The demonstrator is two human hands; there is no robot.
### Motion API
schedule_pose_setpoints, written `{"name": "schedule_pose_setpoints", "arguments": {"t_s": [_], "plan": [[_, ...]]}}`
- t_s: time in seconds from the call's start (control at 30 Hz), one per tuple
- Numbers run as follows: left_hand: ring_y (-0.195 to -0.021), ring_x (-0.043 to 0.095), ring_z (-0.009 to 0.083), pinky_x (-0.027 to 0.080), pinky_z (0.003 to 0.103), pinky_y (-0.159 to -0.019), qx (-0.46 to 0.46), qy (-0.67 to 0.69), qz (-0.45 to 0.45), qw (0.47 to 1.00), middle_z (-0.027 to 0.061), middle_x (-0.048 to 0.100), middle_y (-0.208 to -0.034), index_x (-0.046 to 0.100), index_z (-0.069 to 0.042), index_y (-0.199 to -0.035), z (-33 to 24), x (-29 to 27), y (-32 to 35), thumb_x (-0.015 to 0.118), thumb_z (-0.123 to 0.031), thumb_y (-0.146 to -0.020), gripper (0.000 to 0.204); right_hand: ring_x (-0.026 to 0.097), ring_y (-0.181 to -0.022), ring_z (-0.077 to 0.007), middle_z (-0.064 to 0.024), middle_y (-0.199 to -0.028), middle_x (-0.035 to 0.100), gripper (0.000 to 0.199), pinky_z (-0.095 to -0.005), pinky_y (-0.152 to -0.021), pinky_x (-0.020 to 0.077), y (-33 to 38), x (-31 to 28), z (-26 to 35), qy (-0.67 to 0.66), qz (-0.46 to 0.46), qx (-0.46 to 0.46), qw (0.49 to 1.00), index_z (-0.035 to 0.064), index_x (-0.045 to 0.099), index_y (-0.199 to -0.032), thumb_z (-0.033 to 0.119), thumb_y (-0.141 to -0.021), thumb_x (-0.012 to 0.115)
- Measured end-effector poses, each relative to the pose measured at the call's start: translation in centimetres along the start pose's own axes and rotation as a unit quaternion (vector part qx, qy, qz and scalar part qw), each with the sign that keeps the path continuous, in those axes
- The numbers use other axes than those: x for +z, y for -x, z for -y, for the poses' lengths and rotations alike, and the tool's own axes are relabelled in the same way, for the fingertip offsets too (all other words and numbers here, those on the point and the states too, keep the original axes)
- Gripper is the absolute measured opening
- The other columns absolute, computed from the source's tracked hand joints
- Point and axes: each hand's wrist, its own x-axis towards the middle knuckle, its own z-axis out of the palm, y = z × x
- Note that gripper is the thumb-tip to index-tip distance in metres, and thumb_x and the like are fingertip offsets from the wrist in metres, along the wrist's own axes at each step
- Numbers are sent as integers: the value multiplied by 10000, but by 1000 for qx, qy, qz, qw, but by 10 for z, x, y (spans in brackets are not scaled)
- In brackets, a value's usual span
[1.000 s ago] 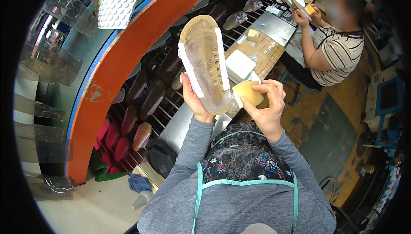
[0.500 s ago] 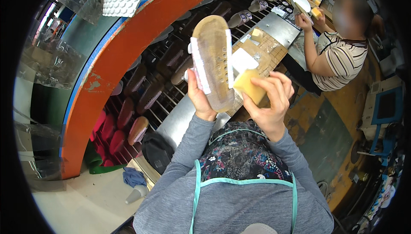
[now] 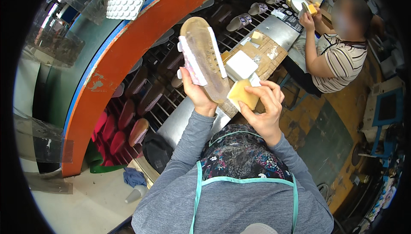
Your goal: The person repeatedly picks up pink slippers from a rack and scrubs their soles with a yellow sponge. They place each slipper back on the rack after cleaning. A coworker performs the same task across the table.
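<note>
My left hand (image 3: 198, 93) holds a shoe (image 3: 203, 56) upside down by its heel end, its tan sole facing me and white and pink upper edges showing at the sides. My right hand (image 3: 264, 105) grips a yellow sponge block (image 3: 242, 94) pressed against the heel end of the sole. Both hands are raised above a metal workbench (image 3: 180, 120). My grey sleeves and a patterned apron fill the lower frame.
A curved orange and blue conveyor frame (image 3: 120, 63) carries several shoes on racks at the left. A white block (image 3: 241, 65) lies on a brown board (image 3: 265, 54). A seated person in a striped shirt (image 3: 338, 63) works at the right, holding a yellow block.
Shoe and sponge have stayed in my hands; the sponge has slid slightly lower along the sole's heel end. The view has tilted a little.
</note>
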Motion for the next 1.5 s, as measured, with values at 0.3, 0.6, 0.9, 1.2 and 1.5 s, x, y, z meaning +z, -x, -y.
{"name": "schedule_pose_setpoints", "arguments": {"t_s": [0.3, 0.6, 0.9, 1.2, 1.5], "plan": [[-1145, 584, 275, 463, 418, -991, -58, 21, 7, 998, 109, 586, -1304, 487, -78, -1371, 13, -3, -4, 326, -528, -1015, 596, 552, -1094, -254, 3, -973, 663, 363, -397, -960, 315, 9, 3, -23, -44, 74, -76, 993, 165, 738, -961, 106, -603, 737], [-1323, 421, 358, 265, 516, -1152, -233, 264, 116, 929, 209, 474, -1412, 452, 23, -1367, -55, -60, -6, 478, -353, -941, 569, 516, -1087, -251, -21, -1015, 660, 328, -415, -931, 334, 67, 37, -160, 109, 73, 162, 978, 140, 690, -1010, 156, -685, 726], [-1410, 336, 336, 274, 585, -1152, -119, 341, 201, 911, 170, 329, -1537, 367, -57, -1459, -104, -94, 42, 613, -333, -953, 626, 507, -1073, -253, -28, -996, 634, 351, -421, -896, 325, 82, 63, -220, 175, 88, 105, 975, 152, 681, -1021, 166, -678, 750], [-1006, 637, 294, 555, 396, -862, -211, 140, 8, 967, 178, 605, -1168, 473, -29, -1359, -69, -73, 10, 507, -460, -978, 576, 578, -933, -157, -18, -1009, 676, 285, -322, -797, 392, 65, 50, -192, -181, 95, 404, 892, 131, 657, -1075, 220, -805, 670], [-892, 697, 226, 580, 369, -800, -264, -49, 4, 963, 126, 703, -1047, 631, -40, -1185, 7, -34, -18, 500, -439, -986, 464, 642, -1041, -259, -132, -1146, 668, 417, -352, -934, 497, 9, -8, -44, -276, 148, 23, 949, 37, 677, -1093, 12, -690, 780]]}}
